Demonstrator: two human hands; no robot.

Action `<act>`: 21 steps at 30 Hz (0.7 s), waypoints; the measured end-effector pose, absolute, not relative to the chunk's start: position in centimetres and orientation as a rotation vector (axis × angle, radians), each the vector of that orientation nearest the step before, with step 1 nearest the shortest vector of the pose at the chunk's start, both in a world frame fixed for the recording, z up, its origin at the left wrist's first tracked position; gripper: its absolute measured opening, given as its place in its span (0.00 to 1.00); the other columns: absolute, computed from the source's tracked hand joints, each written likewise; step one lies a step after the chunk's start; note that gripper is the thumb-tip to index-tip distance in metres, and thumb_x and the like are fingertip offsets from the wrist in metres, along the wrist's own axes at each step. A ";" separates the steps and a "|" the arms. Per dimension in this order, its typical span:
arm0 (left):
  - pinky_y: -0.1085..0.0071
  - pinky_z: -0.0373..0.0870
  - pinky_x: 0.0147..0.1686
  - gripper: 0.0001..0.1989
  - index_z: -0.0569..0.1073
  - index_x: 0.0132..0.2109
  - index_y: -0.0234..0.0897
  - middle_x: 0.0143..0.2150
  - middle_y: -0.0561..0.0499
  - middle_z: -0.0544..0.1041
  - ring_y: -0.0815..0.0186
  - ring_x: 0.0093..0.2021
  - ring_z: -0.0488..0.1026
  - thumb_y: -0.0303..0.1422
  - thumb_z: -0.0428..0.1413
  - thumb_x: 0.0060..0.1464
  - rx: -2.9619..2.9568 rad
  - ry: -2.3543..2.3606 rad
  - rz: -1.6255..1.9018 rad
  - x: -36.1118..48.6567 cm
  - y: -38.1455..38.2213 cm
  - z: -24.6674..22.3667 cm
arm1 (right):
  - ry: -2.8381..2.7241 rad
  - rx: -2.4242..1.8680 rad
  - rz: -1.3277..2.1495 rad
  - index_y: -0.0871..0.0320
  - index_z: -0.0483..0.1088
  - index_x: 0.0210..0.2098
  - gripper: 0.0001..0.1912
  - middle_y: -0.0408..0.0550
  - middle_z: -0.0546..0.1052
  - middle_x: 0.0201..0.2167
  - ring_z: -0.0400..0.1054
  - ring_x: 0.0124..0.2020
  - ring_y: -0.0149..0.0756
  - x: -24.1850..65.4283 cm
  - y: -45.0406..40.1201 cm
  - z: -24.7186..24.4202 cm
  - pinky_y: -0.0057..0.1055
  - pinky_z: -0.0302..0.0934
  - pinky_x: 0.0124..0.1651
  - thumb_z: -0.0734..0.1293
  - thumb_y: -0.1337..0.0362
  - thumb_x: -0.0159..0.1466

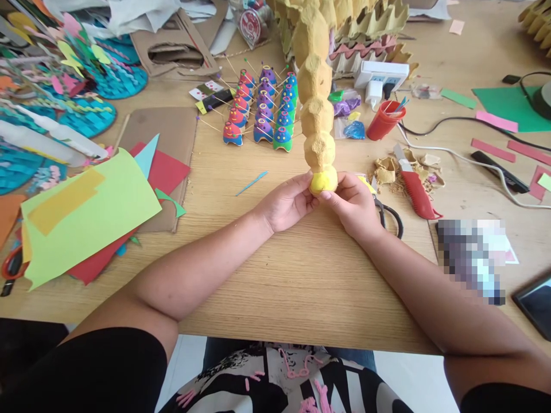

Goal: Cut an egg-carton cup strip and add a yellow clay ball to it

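A long strip of tan egg-carton cups [317,115] stretches away from me over the table's middle, its nearest cup bright yellow [323,180]. My left hand [290,201] pinches the left side of that yellow end, fingers curled under it. From the right, my right hand [353,205] holds the same end, with the thumb on the cup's near edge. Black-handled scissors [390,221] lie just beyond my right hand, partly hidden by it. A thin blue stick [252,183] rests on the table left of the strip.
Rows of painted carton figures [262,109] stand behind. At right are a red cup [385,120], a red-handled knife [415,186], cables and a white power strip [382,71]. Coloured paper [92,212] and cardboard [157,137] lie left. Egg cartons [365,23] are stacked at the back.
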State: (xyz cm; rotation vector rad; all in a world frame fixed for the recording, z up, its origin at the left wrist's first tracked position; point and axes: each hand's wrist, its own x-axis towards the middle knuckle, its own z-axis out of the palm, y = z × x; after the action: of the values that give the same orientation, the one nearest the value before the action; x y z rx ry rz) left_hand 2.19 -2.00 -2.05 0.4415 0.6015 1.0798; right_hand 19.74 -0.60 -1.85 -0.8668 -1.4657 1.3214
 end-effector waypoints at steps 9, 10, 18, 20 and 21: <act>0.69 0.75 0.51 0.14 0.85 0.48 0.42 0.47 0.52 0.86 0.65 0.49 0.82 0.45 0.72 0.63 0.515 0.625 1.087 2.1 -1.9 -2.8 | -1.513 -0.931 1.180 0.51 0.76 0.36 0.32 0.43 0.80 0.34 0.72 0.37 0.40 19.9 -0.5 -2.1 0.40 0.72 0.46 0.84 0.32 0.54; 0.70 0.75 0.50 0.14 0.85 0.47 0.41 0.47 0.52 0.86 0.66 0.49 0.82 0.45 0.72 0.63 0.520 0.628 1.088 2.1 -2.0 -2.8 | -1.514 -0.931 1.169 0.51 0.76 0.36 0.32 0.43 0.80 0.34 0.72 0.38 0.40 19.9 -0.6 -2.1 0.40 0.72 0.46 0.84 0.32 0.54; 0.71 0.73 0.50 0.14 0.84 0.44 0.40 0.45 0.53 0.85 0.68 0.47 0.81 0.44 0.73 0.61 0.549 0.644 1.110 2.3 -2.2 -2.3 | -1.519 -0.944 1.127 0.51 0.77 0.37 0.31 0.44 0.79 0.34 0.73 0.39 0.41 20.2 -0.6 -2.5 0.41 0.72 0.49 0.84 0.33 0.55; 0.71 0.73 0.49 0.14 0.84 0.43 0.40 0.45 0.53 0.85 0.68 0.46 0.80 0.44 0.73 0.61 0.553 0.636 1.113 2.3 -2.2 -2.3 | -1.513 -0.940 1.125 0.51 0.77 0.37 0.30 0.44 0.80 0.35 0.73 0.40 0.41 20.2 -0.6 -2.6 0.42 0.72 0.49 0.84 0.34 0.55; 0.71 0.73 0.49 0.14 0.84 0.43 0.39 0.45 0.53 0.85 0.68 0.46 0.80 0.44 0.73 0.61 0.554 0.636 1.114 2.3 -2.3 -2.2 | -1.512 -0.943 1.123 0.51 0.78 0.37 0.30 0.44 0.80 0.35 0.74 0.40 0.41 20.2 -0.6 -2.6 0.42 0.72 0.50 0.84 0.34 0.55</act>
State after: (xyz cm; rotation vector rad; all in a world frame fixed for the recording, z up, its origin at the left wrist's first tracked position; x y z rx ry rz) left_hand 2.33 -2.25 -2.24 0.5545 0.6358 1.1144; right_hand 20.20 -0.58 -2.61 -0.9428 -1.5119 1.1231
